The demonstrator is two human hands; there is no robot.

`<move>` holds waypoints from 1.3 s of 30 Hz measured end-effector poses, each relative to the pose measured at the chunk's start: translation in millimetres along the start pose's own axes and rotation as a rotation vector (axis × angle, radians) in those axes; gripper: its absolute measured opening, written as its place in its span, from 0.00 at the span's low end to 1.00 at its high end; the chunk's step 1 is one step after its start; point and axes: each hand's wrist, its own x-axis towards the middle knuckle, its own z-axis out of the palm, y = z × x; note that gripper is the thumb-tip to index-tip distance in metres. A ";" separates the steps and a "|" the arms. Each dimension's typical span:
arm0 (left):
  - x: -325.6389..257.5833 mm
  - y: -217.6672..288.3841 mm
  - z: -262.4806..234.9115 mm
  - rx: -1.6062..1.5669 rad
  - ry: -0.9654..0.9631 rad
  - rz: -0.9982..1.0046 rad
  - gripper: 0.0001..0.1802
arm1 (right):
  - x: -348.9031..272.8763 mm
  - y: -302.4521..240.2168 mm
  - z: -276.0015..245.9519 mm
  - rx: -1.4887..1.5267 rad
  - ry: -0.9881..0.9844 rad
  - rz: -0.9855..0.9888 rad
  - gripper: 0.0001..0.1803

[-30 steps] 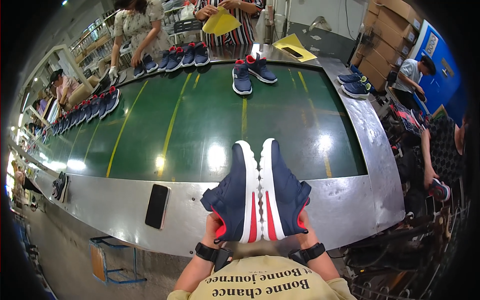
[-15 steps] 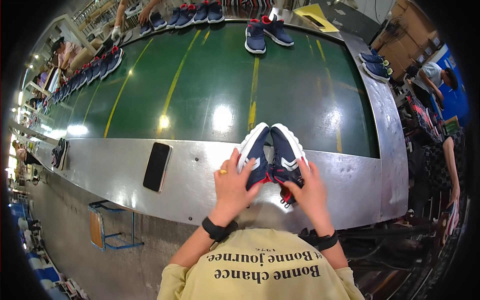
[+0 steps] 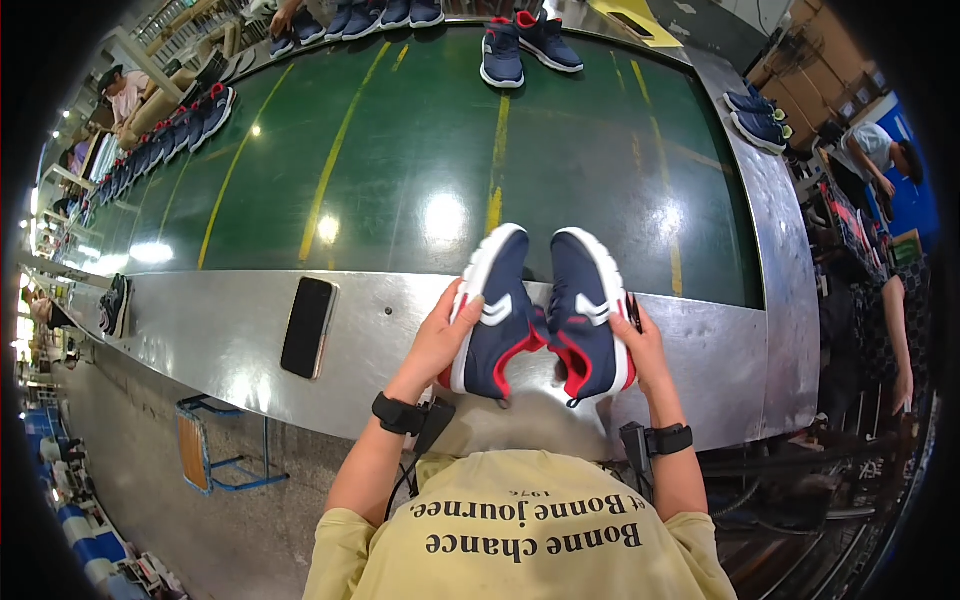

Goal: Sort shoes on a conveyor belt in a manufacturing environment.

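Note:
A pair of navy sneakers with white soles and red lining is held up over the near steel edge of the table, toes pointing away from me. My left hand (image 3: 438, 332) is closed round the outer side of the left sneaker (image 3: 510, 285), thumb over its white side mark. On the other side, my right hand (image 3: 645, 352) grips the right sneaker (image 3: 578, 270) by its outer sole and side. A slim dark thing (image 3: 634, 312) shows at the right fingers; its kind is unclear. The sneakers' heels face me, and their inner sides nearly touch at the collars.
A black phone (image 3: 309, 328) lies on the steel border (image 3: 390, 400) to the left. Across the green belt (image 3: 400, 160) stands another sneaker pair (image 3: 503, 55). More sneakers line the far left edge (image 3: 190, 130), and a pair (image 3: 762, 130) rests at right. Other people work around.
Both hands have shifted outward from the collars to the sneakers' outer sides. The sneakers have been lifted closer to me, with their toes spread apart and their openings now showing.

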 end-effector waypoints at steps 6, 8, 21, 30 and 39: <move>14.9 5.7 10.3 -1.183 -0.200 -0.333 0.28 | 11.0 -25.4 41.6 1.002 -0.249 0.401 0.23; 18.8 10.8 23.3 -1.283 -0.263 -0.257 0.28 | 15.0 -17.5 51.4 1.126 -0.233 0.541 0.23; -3.8 -58.7 25.6 0.385 0.346 0.400 0.17 | -11.6 20.5 4.8 -0.174 0.338 -0.113 0.08; -6.3 -47.9 -39.5 0.523 0.309 0.264 0.12 | -37.3 -102.6 69.2 -1.362 -0.581 -0.577 0.30; -23.2 -64.1 -22.3 0.535 0.450 0.466 0.06 | 18.7 -92.5 66.8 -0.710 -0.453 -0.198 0.22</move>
